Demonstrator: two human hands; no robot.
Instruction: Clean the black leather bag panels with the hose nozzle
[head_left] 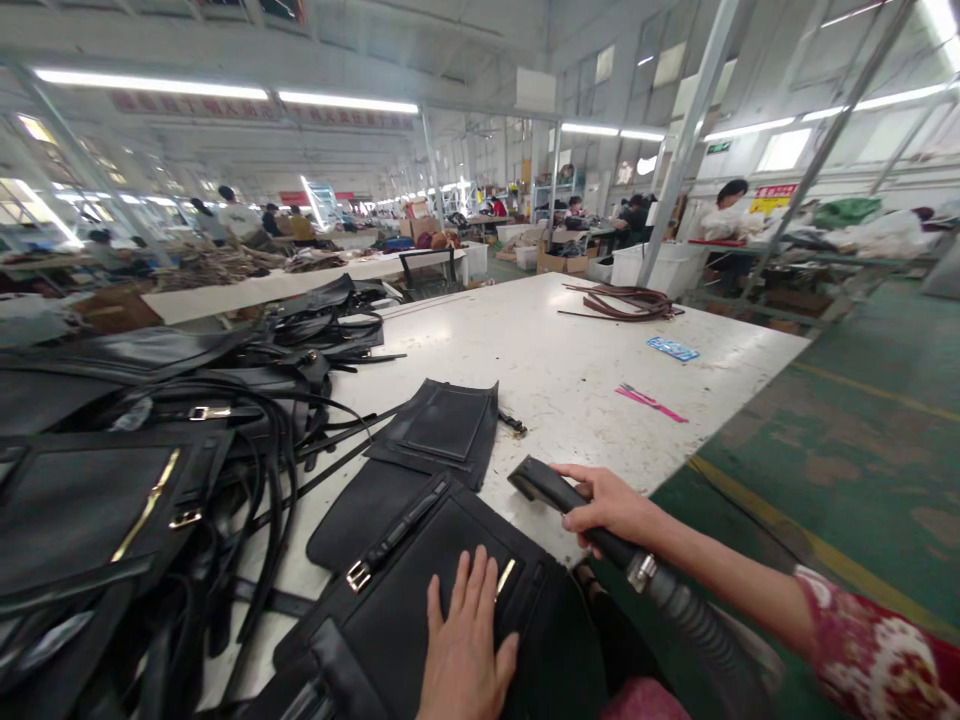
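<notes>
My left hand (466,640) lies flat with its fingers spread on a black leather bag (427,545) at the near edge of the table. The bag has a gold buckle strap (397,535) and a gold zip by my fingertips. A black flap panel (442,420) extends from it across the tabletop. Wrapped round a black hand tool (551,485) is my right hand (611,510), right of the bag. This tool has a flat, wide head and a ribbed hose (705,620) behind; its exact kind I cannot tell. Its head hovers apart from the leather.
Black bags and straps (150,480) are heaped on the left. On the white table (540,340) lie brown straps (630,302), a blue packet (673,348) and a pink-handled tool (651,403). A metal post (690,140) rises beyond. Other people work at distant tables.
</notes>
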